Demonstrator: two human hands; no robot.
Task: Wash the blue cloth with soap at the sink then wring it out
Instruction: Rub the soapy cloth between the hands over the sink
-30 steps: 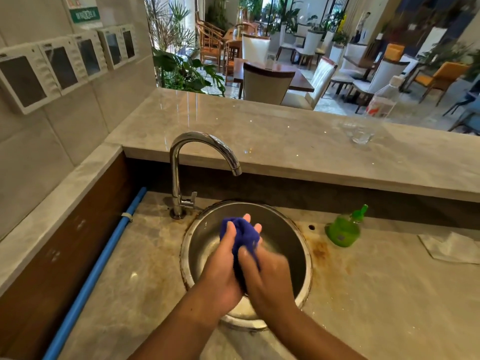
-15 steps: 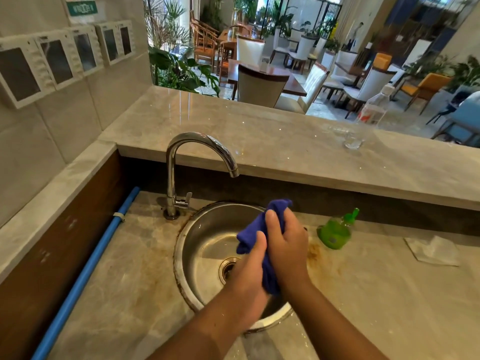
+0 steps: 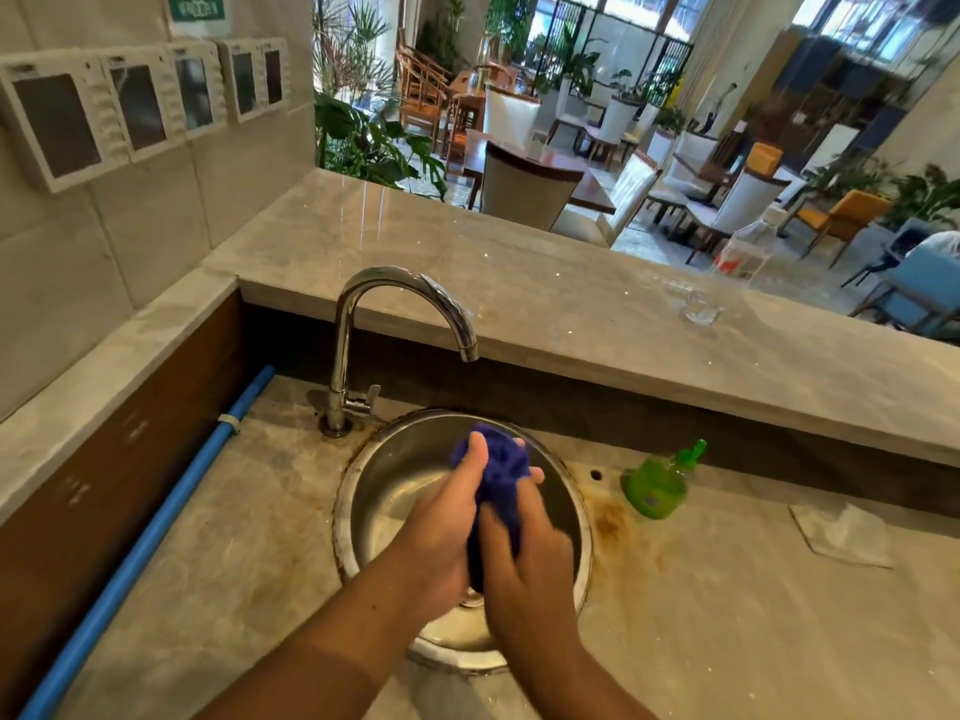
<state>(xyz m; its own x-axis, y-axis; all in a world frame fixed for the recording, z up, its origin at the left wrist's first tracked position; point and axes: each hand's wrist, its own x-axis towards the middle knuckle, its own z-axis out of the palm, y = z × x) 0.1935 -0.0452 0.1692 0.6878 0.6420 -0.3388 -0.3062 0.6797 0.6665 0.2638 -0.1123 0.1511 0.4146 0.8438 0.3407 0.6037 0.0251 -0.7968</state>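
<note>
A person's two bare hands work a bunched, deep-blue cloth [image 3: 497,478] over a round stainless-steel sink [image 3: 395,475] set in a stained marble-look counter [image 3: 218,553]. The left hand [image 3: 441,532] is closed around the cloth from one side, thumb raised along the top of the wad; the right hand [image 3: 524,569] is clamped on it from the other, fingers curled over the lower folds. The cloth is pressed between both palms, held above the basin and clear of its floor, with a crumpled tuft showing above the thumbs.

No water is seen running from the curved chrome tap [image 3: 395,314], whose spout ends behind and to the left of the cloth. A green plastic soap bottle [image 3: 655,485] stands on the counter just right of the sink, untouched, beside a flat white paper napkin [image 3: 841,532] farther right.

The grip suggests the job is in its scrubbing or squeezing stage; whether soap is already in the fabric cannot be told, as no lather shows. Any rinse and the final wringing appear to remain.
</note>
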